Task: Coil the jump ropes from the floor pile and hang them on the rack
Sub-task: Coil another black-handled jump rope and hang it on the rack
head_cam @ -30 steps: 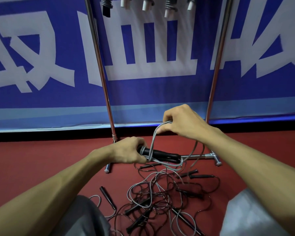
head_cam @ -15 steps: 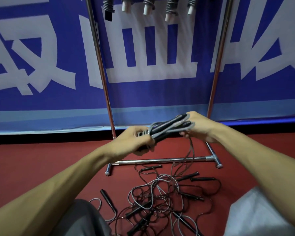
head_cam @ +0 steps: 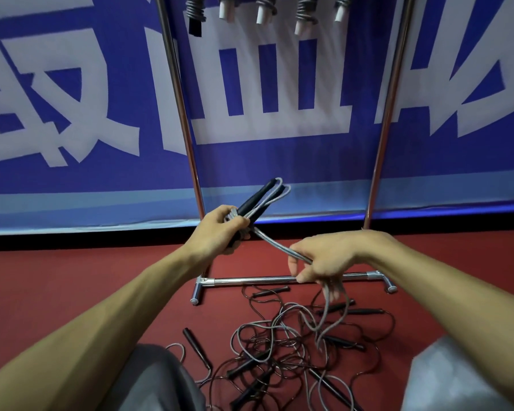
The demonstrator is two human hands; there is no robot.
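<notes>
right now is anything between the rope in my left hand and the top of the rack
Nothing solid shows in the space between the rack posts up to the hung ropes. But the grey rope in the left hand runs through the right hand into the floor pile, its tail not yet coiled.

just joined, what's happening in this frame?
A person is coiling a jump rope in front of the rack. The left hand grips its black handles with a few loops alongside. The right hand holds its grey cord, whose tail runs down into the tangled pile on the floor. Several coiled ropes already hang on the rack; this one is not yet hung.
</notes>
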